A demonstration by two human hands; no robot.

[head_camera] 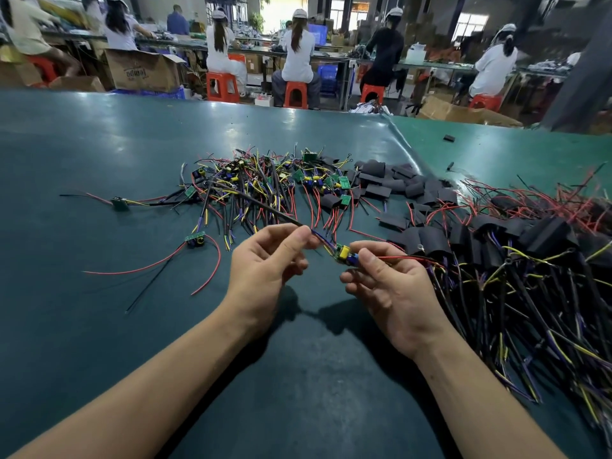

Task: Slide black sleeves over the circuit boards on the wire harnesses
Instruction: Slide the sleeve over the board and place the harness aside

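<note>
Left hand (pixel 265 260) fingers pinching black cable (pixel 251 202), right hand (pixel 387 279) fingers pinching bare circuit board (pixel 342 254), above green table (pixel 99 326)

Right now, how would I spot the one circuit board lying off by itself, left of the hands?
Start at the tangled pile of harnesses mid-table, then look nearer and left. The lone board lies apart, short of the left hand, red wires looping from it.

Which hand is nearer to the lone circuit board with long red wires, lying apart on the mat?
Left. The left hand is just right of that lone circuit board; the right hand is farther right, beyond the left hand.
</note>
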